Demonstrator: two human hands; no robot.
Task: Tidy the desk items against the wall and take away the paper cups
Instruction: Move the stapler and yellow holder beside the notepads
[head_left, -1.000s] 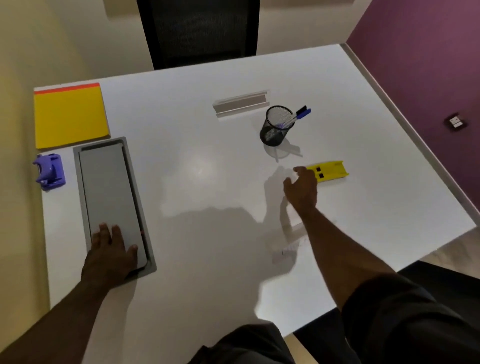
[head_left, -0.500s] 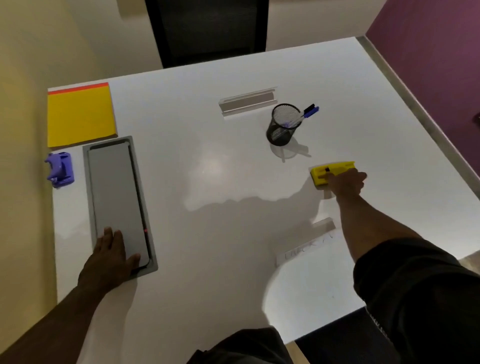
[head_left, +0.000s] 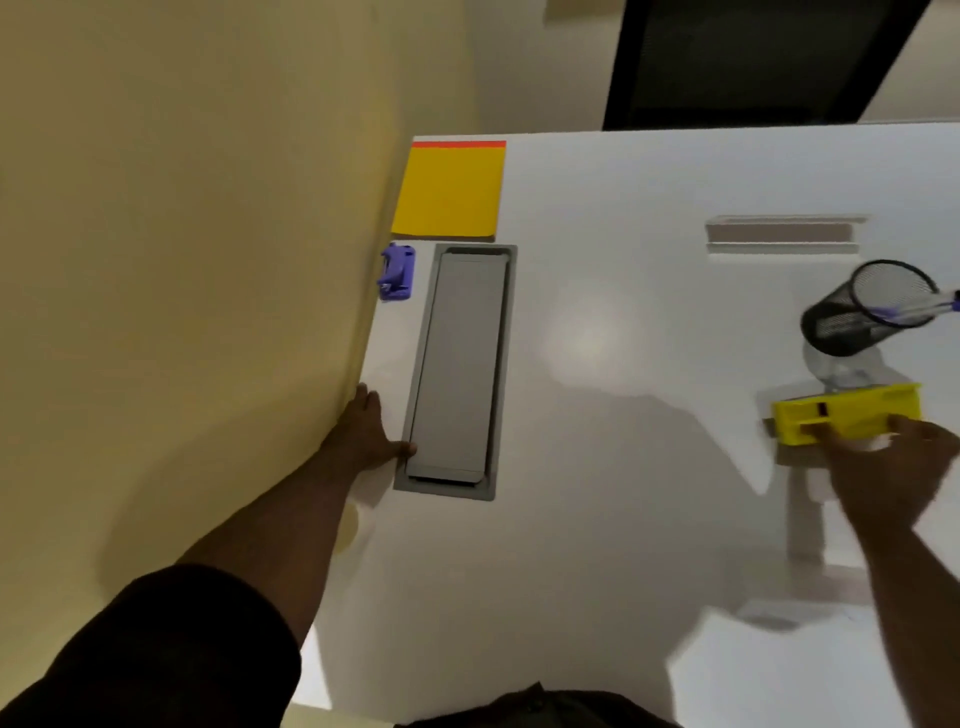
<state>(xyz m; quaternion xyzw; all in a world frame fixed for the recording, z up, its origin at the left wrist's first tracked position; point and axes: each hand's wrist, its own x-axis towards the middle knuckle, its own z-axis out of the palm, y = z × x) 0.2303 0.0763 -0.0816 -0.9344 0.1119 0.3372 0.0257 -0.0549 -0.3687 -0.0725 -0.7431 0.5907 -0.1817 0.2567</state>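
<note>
A yellow block-shaped desk item (head_left: 841, 413) lies on the white desk (head_left: 623, 519) at the right, and my right hand (head_left: 898, 467) grips its near edge. Just behind it a black mesh pen cup (head_left: 857, 312) holds a blue pen (head_left: 930, 306). My left hand (head_left: 366, 431) rests flat on the desk between the yellow wall (head_left: 182, 312) and the grey cable tray lid (head_left: 457, 369). Against the wall sit a yellow notepad (head_left: 449, 192) and a small purple item (head_left: 397, 273). No paper cup is in view.
A clear acrylic sign holder (head_left: 784, 234) lies behind the pen cup. Another clear holder (head_left: 795, 613) sits blurred near the front right. A dark chair back (head_left: 753, 57) stands beyond the desk's far edge.
My view has swung left toward the wall. My left hand slid off the grey lid to the desk strip beside the wall. My right hand has kept its hold on the yellow item.
</note>
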